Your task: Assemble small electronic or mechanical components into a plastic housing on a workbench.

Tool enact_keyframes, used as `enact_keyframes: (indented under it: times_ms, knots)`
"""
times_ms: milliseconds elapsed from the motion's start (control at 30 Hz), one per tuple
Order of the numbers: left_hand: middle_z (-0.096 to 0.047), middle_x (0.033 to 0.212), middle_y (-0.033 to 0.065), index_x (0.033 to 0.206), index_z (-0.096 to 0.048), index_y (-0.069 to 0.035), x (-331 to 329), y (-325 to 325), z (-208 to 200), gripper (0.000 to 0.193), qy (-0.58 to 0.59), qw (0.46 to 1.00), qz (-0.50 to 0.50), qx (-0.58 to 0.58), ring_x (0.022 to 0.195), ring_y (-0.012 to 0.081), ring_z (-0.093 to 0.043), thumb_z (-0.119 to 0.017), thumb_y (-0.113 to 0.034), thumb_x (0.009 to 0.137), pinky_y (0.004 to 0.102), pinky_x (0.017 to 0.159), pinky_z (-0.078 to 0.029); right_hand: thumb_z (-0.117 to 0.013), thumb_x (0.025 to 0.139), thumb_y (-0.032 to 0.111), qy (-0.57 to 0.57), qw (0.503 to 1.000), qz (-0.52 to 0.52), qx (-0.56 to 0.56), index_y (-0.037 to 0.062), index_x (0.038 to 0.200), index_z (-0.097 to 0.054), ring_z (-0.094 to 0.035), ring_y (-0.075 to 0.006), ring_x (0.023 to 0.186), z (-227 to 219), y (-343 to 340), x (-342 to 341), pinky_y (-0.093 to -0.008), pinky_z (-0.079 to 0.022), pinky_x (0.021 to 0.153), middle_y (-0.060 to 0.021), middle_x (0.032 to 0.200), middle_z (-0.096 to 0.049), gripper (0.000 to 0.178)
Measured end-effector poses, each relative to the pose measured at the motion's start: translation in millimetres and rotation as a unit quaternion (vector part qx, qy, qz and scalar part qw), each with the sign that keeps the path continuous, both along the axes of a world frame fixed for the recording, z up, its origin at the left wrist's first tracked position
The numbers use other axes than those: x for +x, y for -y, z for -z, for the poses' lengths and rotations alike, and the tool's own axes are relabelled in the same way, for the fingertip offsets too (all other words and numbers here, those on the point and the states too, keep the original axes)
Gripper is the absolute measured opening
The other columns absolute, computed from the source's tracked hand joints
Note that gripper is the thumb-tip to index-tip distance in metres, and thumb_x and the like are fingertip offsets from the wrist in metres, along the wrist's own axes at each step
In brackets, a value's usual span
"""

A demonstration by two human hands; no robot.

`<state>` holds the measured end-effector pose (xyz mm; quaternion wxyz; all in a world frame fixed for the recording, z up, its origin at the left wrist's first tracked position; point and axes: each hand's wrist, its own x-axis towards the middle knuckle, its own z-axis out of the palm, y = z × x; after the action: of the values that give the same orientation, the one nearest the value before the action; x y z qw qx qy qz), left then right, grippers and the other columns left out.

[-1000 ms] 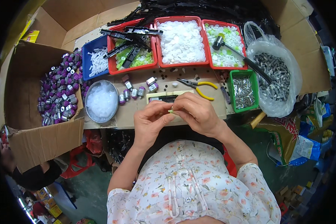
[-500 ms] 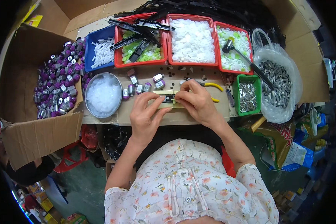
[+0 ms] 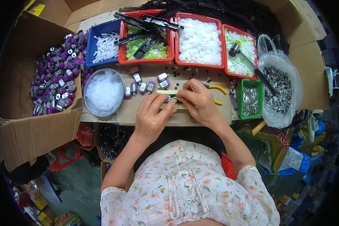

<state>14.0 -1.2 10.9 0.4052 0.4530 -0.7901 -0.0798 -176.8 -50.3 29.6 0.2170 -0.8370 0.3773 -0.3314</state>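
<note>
Between both hands, near the front of the worktop (image 3: 130, 113), one black housing (image 3: 173, 96) lies in one cream holder (image 3: 166, 92). Work looks partway: the housing is seated, but fingers hide what is fitted inside. The right hand (image 3: 198, 103) has thumb and forefinger pressed together over it, on what I cannot tell; the left hand (image 3: 153, 115) curls at the holder's left, its grip unclear. Beyond lie seven loose purple-and-silver motors (image 3: 150, 87), apart from the housing, one pair of yellow-handled pliers (image 3: 217, 88), one metal bowl (image 3: 104, 92), three red trays (image 3: 222, 60), one blue, one green, and one hammer (image 3: 248, 62); the piled small parts defy counting.
</note>
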Motion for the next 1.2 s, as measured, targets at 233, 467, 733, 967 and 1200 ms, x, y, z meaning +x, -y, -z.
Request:
enact_keyframes:
  times_ms: [233,467,733,967,1200]
  knots:
    - [-0.063,0.105,0.0097,0.103,-0.071,-0.007,-0.5,1.4,-0.3,0.034,0.055,0.998,0.004,-0.014,0.100,0.0316,-0.060,-0.080,-0.007,0.071,0.0427,0.081,-0.052,-0.071,0.076,0.001,-0.004,0.999,-0.005,-0.032,0.0010,0.089,-0.065,-0.056,-0.0284,0.077,3.6,0.8,1.0,-0.0384,-0.045,0.066,-0.0110,0.084,-0.053,0.014]
    - [-0.063,0.104,0.0091,0.102,-0.072,-0.007,-1.4,3.4,1.4,0.030,0.061,0.998,0.005,-0.012,0.101,0.0311,-0.058,-0.080,-0.008,0.073,0.0428,0.083,-0.050,-0.071,0.076,0.001,-0.004,1.000,-0.007,-0.022,0.0017,0.089,-0.065,-0.057,-0.0290,0.079,3.3,1.3,1.0,-0.0387,-0.046,0.067,-0.0110,0.086,-0.054,0.014]
    - [-0.063,0.103,0.0086,0.101,-0.071,-0.005,-0.3,4.9,4.1,0.029,0.094,0.994,0.010,-0.047,0.098,0.0296,-0.058,-0.080,-0.009,0.074,0.0426,0.080,-0.048,-0.072,0.079,0.000,0.009,0.999,0.025,0.028,0.0002,0.091,-0.066,-0.062,-0.0280,0.080,-18.6,-3.6,-17.5,-0.0362,-0.050,0.069,-0.0118,0.092,-0.058,0.014]
    - [-0.063,0.101,0.0091,0.102,-0.071,-0.005,-0.8,3.8,3.2,0.028,0.062,0.997,0.010,-0.038,0.098,0.0306,-0.058,-0.078,-0.010,0.075,0.0427,0.081,-0.048,-0.069,0.082,-0.003,-0.079,0.955,0.284,-0.042,-0.0013,0.090,-0.067,-0.062,-0.0245,0.074,-42.7,-21.4,-120.6,-0.0338,-0.049,0.065,-0.0117,0.089,-0.060,0.009]
    - [-0.063,0.093,0.0071,0.096,-0.069,-0.005,4.0,18.1,-28.1,0.022,0.048,0.997,0.043,0.031,0.095,0.0284,-0.058,-0.076,-0.013,0.077,0.0430,0.081,-0.044,-0.069,0.082,0.003,-0.225,0.915,0.334,-0.017,-0.0001,0.090,-0.069,-0.061,-0.0344,0.083,-21.2,-31.3,-165.2,-0.0458,-0.048,0.071,-0.0148,0.089,-0.057,0.009]
